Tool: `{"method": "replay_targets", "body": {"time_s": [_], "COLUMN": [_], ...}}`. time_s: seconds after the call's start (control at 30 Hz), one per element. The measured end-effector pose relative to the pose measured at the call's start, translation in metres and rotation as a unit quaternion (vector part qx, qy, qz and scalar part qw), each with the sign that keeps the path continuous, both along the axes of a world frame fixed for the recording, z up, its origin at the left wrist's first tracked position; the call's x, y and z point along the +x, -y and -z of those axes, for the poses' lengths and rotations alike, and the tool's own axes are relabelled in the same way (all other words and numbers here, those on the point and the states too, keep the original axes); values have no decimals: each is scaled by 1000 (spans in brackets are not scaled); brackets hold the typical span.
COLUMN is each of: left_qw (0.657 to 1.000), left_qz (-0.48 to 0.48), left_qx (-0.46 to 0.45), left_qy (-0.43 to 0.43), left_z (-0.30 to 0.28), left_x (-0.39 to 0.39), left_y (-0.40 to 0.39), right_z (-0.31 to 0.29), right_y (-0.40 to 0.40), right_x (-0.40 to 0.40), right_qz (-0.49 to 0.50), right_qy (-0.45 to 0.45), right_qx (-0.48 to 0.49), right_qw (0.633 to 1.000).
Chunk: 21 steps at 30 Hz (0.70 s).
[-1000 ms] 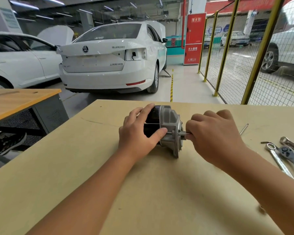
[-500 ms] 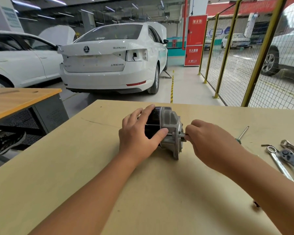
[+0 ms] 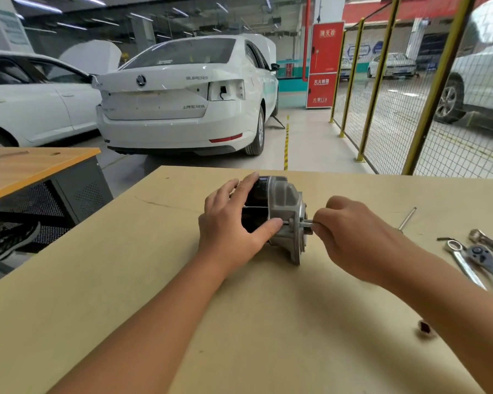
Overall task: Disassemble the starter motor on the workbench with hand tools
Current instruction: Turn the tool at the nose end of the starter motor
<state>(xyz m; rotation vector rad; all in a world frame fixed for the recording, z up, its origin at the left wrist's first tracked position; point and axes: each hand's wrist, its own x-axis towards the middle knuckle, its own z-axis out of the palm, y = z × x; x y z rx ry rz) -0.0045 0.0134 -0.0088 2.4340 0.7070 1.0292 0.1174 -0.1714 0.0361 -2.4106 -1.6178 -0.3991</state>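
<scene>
forearms come in from the bottom edge and meet over the middle of the workbench (image 3: pixel 125 294), a plain light wooden top. near the right forearm there's a small dark chipped hole (image 3: pixel 425 327) in the surface. the starter motor (image 3: pixel 279 214) is lying on its side roughly mid-bench, black body to the left and grey cast housing with its flange to the right. the left hand (image 3: pixel 231 223) is wrapped over the black body, fingers curled across the top and thumb pressed along the near side right where black meets grey, so it's clamped on the motor. the right hand (image 3: pixel 350 234) sits just off the flange end with the fingers bunched together, pinching a thin metal through bolt (image 3: pixel 310 222) that sticks out of the housing.

off to the right on the bench: a combination wrench (image 3: pixel 461 263) and a ratchet handle (image 3: pixel 487 263) side by side, another shiny tool at the edge i can't make out, and further back a thin screwdriver (image 3: pixel 407 218) lying loose.

beyond the bench is a white sedan (image 3: pixel 182 103) parked tail-on, a second bench (image 3: pixel 26 166) at left, a yellow mesh fence (image 3: pixel 382 89) on the right, and a red fire cabinet (image 3: pixel 323 64) behind.
</scene>
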Motion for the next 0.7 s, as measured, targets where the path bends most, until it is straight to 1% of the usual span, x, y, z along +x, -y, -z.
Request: {"method": "replay_targets", "body": {"time_s": [0.1, 0.13, 0.2, 0.27, 0.37, 0.57, 0.7], "left_qw": [1000, 1000, 1000, 1000, 1000, 1000, 1000], "left_qz": [-2, -2, -4, -11, -10, -6, -8], "left_qx": [5, 4, 6, 10, 4, 8, 11], "left_qy": [0, 1, 2, -1, -2, 3, 6], "left_z": [1, 0, 0, 0, -1, -1, 0], "left_x": [1, 1, 2, 2, 1, 0, 1], "left_y": [-1, -1, 0, 1, 1, 2, 1], "right_z": [-1, -1, -2, -4, -5, -7, -7], "right_y": [-2, -2, 0, 2, 3, 5, 2], "right_x": [-1, -2, -3, -5, -6, -3, -2], "right_qz": [2, 5, 21, 35, 35, -16, -15], "right_qy": [-2, 17, 90, 121, 121, 91, 52], "right_qx": [-28, -26, -20, -5, 7, 3, -14], "right_qw": [1000, 1000, 996, 992, 992, 996, 998]}}
